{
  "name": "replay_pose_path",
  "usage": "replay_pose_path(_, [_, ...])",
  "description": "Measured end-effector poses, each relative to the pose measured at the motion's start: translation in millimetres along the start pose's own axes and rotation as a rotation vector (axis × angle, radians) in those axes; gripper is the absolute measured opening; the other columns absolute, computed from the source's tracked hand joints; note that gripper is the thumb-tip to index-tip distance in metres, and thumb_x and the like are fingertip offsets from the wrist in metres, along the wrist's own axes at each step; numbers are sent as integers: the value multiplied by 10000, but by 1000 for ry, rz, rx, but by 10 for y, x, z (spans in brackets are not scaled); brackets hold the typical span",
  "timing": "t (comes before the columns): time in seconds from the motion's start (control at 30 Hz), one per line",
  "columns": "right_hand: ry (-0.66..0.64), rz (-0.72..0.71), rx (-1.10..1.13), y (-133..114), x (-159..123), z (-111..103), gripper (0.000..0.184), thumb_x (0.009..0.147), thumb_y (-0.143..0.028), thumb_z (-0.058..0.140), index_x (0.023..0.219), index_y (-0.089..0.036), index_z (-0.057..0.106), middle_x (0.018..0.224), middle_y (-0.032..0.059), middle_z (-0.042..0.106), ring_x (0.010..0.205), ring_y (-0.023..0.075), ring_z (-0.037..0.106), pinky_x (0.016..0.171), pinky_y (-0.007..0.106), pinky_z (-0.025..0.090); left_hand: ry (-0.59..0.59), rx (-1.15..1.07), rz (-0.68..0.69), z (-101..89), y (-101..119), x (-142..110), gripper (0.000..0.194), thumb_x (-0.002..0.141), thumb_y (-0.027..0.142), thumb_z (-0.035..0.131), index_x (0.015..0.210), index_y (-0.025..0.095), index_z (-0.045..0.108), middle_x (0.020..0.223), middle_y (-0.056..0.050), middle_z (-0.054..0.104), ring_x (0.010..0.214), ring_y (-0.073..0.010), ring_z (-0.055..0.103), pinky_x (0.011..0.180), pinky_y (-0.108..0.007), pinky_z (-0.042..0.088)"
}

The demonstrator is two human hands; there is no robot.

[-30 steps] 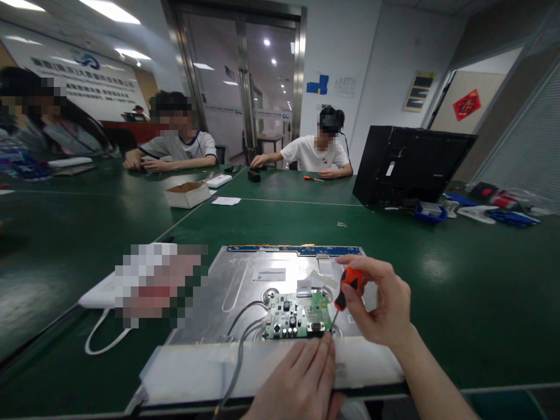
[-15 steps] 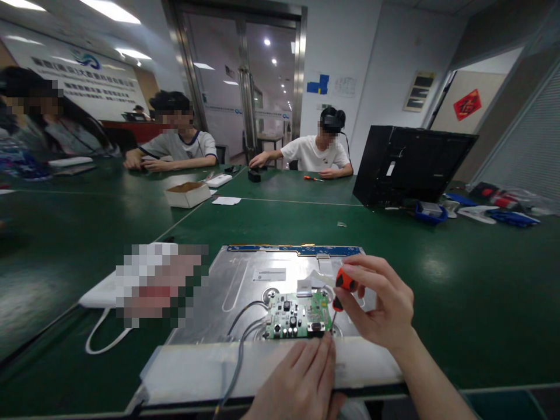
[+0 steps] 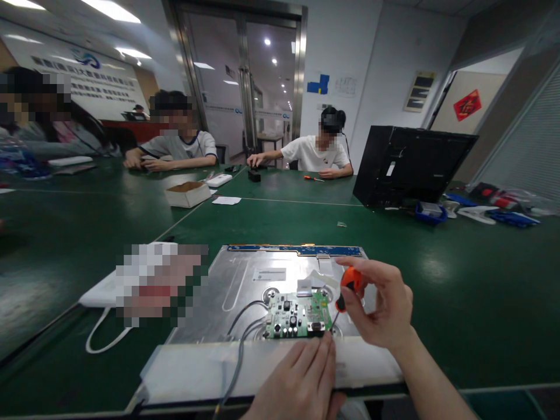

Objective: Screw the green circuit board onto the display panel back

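Note:
My right hand [image 3: 382, 303] holds a screwdriver [image 3: 350, 286] with an orange and black handle between thumb and fingers, the index finger lifted off. Its slightly tilted shaft points down at the lower right corner of a green circuit board [image 3: 294, 315]. My left hand [image 3: 301, 373] lies with fingers stretched out close together, fingertips beside that corner near the tip; the tip itself is hard to make out. The board sits on the metal back of a display panel [image 3: 210, 303], with cables [image 3: 242, 344] at its left. A whitish strip [image 3: 192, 367] runs along the near edge.
Left of the panel lies a white device [image 3: 100, 289] with a cord, partly pixelated. Farther off are an open box [image 3: 188, 195], a paper [image 3: 226, 200] and a black monitor [image 3: 411, 166]. Several people sit across the green table [image 3: 472, 303]; another screwdriver [image 3: 312, 178] lies before one.
My right index finger has lifted away from the top of the screwdriver handle, and the handle leans slightly more to the right. My left hand has stayed in place.

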State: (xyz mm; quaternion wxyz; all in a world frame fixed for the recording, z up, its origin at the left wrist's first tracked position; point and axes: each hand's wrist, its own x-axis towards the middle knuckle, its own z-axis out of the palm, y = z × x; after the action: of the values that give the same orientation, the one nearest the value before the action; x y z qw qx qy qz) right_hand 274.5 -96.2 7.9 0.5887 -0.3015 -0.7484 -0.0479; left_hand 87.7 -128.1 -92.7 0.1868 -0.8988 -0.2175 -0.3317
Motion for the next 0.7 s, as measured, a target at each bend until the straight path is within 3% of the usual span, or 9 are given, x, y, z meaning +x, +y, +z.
replay_pose_path(0.2, [-32, 0, -22, 14, 3, -20, 361, 879, -115, 604, 1228, -193, 553, 1162, 141, 754, 580, 119, 657, 486, 251, 533, -73, 3, 21, 37, -2, -45, 445, 1031, 345, 467, 1292, 14, 611, 1229, -182, 728, 1126, -255, 666, 950, -355, 496])
replay_pose_path(0.4, [0, -47, 15, 10, 57, 4, 322, 900, -174, 688, 1185, -231, 548, 907, 58, 727, 718, 174, 710, 445, 222, 507, -50, -6, 8, 21, 11, -37, 428, 1040, 316, 436, 1281, 13, 619, 1203, -176, 738, 1105, -255, 675, 942, -356, 501])
replay_pose_path(0.57, [15, -58, -91, 11, 55, -9, 283, 904, -120, 676, 1163, -221, 623, 1020, 80, 705, 598, 104, 612, 445, 225, 500, -38, 3, 17, 8, 6, -11, 418, 1048, 308, 418, 1257, 20, 636, 1192, -171, 742, 1108, -248, 669, 938, -352, 496])
replay_pose_path(0.7, [-16, -40, -59, 22, 30, -18, 332, 895, -66, 627, 1196, -204, 623, 1121, 113, 732, 636, 114, 659, 475, 234, 515, -13, 3, 23, 23, -6, -14, 417, 1051, 311, 413, 1235, 18, 645, 1183, -167, 744, 1090, -245, 672, 934, -348, 491])
